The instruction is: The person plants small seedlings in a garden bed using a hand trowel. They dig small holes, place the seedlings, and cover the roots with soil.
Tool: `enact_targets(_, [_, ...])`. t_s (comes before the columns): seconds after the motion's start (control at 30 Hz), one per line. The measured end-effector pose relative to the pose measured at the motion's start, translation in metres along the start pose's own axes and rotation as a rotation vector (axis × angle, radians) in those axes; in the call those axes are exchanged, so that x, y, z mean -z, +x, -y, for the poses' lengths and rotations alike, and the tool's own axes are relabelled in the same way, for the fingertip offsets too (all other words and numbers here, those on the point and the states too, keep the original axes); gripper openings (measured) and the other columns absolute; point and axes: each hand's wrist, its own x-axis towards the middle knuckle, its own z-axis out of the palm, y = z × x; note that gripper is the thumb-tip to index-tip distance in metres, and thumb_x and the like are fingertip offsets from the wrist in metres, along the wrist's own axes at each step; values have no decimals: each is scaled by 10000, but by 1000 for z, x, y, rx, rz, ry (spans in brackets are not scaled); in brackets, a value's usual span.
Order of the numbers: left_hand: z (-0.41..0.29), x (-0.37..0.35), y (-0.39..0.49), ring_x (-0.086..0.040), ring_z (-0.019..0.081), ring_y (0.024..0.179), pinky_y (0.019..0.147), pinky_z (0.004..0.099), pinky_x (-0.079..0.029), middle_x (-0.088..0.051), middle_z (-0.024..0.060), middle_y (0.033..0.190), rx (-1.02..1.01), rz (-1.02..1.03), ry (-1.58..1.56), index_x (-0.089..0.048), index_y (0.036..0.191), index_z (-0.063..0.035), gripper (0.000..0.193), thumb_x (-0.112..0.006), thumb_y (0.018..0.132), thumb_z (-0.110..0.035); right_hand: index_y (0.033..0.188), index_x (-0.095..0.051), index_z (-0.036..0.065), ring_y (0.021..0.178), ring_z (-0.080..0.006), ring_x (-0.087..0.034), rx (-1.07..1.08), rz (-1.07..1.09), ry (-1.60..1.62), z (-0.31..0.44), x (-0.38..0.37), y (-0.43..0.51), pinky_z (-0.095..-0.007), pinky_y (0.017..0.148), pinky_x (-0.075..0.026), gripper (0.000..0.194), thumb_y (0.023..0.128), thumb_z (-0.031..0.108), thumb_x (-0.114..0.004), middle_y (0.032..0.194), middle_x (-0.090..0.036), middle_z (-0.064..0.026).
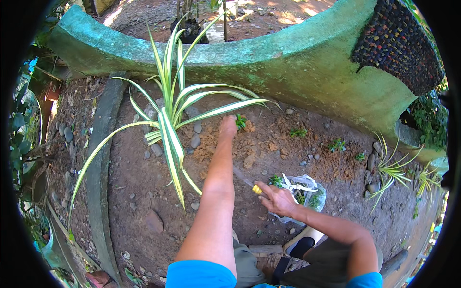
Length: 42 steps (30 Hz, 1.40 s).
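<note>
My left hand [228,126] reaches out over the soil, its curled fingers at a small leafy green seedling [240,121] beside loosened brown earth. In my right hand [279,198] is a knife-like tool with a yellow handle [256,189]; its blade [243,176] is blurred and points toward the left forearm. Just beyond the right hand lies a clear plastic bag [321,199] with green cuttings inside. White-handled pruning shears [300,187] rest on the bag, and a leafy sprig [276,180] shows at its left edge.
A large striped spider-like plant [171,108] spreads left of my arm. Behind runs a curved green concrete wall [252,59] with a woven mat [396,46] over it. Small seedlings [337,144] stand rightward in the soil. A concrete edging strip [102,162] crosses the left side.
</note>
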Motion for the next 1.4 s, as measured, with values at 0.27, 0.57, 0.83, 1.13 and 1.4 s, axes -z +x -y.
enact_targets(0.27, [5,1,-1,-615,345,1009,885,418,-493,-639,221,1042,-3,-15,-16,-678,1029,-129,300,-616,761,-10,1358,-414,203,716,-351,-636,41,-98,-77,-42,-25,31,-448,632,-531,565,839,299,-614,862,-632,-151])
enact_targets(0.57, [11,1,8,-612,360,1008,902,415,-489,-639,216,1064,-43,54,29,-671,1049,-96,306,-613,758,-20,1364,-410,271,738,-340,-643,69,-39,-163,-58,4,37,-475,623,-521,560,840,306,-606,893,-628,-118])
enact_targets(0.83, [16,-1,16,-620,331,1010,888,390,-490,-645,199,1075,-30,96,13,-673,1072,-104,345,-684,729,-75,1371,-403,272,786,-321,-649,61,-20,-127,-65,11,32,-460,638,-525,549,857,330,-587,914,-642,-112])
enact_targets(1.13, [20,-1,24,-614,345,1014,878,401,-488,-641,212,1069,-72,175,73,-666,1070,-81,367,-710,706,-99,1392,-391,234,692,-346,-643,114,49,-73,-78,18,4,-452,602,-527,553,879,346,-565,886,-647,-149])
enact_targets(1.4, [13,7,17,-614,353,1011,877,398,-485,-644,207,1064,-44,194,86,-669,1058,-78,328,-673,731,-102,1391,-392,238,706,-351,-645,95,-119,-39,-111,23,6,-452,623,-530,549,884,365,-559,905,-655,-148])
